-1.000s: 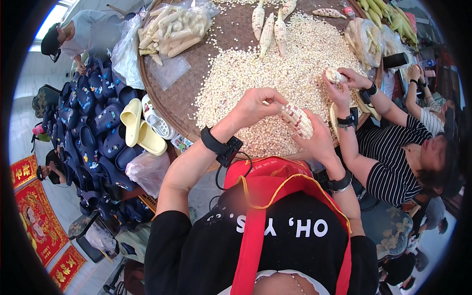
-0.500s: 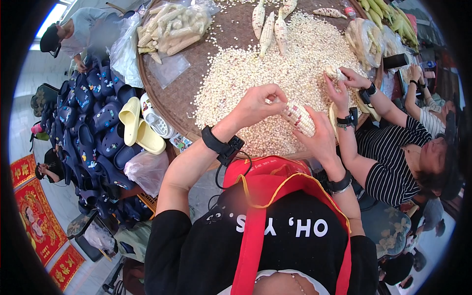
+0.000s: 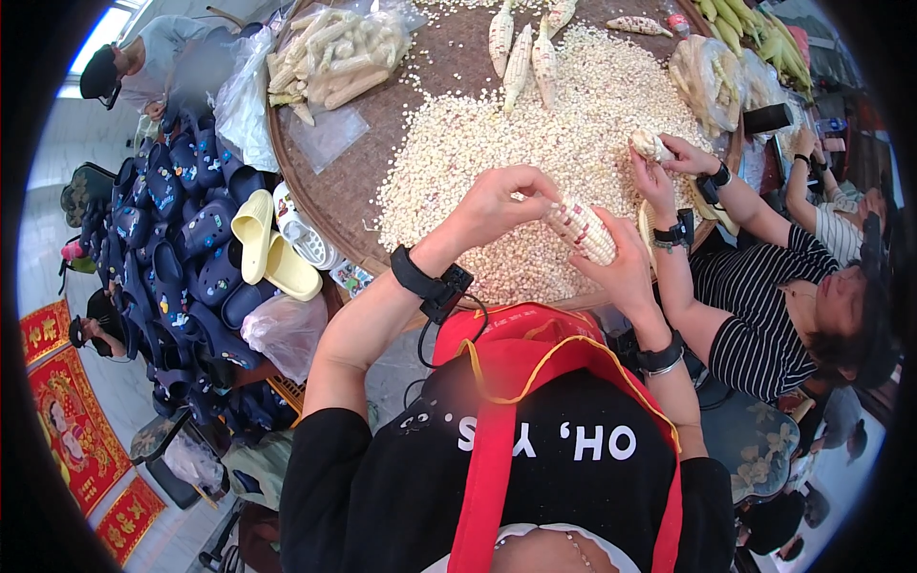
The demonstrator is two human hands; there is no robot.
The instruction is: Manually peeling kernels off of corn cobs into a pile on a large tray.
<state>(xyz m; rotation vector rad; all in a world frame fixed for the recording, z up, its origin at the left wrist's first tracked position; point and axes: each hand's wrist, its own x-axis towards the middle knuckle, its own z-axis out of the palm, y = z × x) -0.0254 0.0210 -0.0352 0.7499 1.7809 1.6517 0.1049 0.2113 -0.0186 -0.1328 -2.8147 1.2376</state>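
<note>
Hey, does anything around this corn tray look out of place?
Yes, a heap of dark blue clogs sits left of the round tray, with pale yellow slippers close to its rim; footwear seems odd beside loose corn kernels. The corn cob in the right hand looks ordinary.

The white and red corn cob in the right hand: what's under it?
Loose whitish kernels on a round brown tray show around the white and red corn cob. Its underside, and whatever is directly beneath, is hidden by cob and right hand.
</note>
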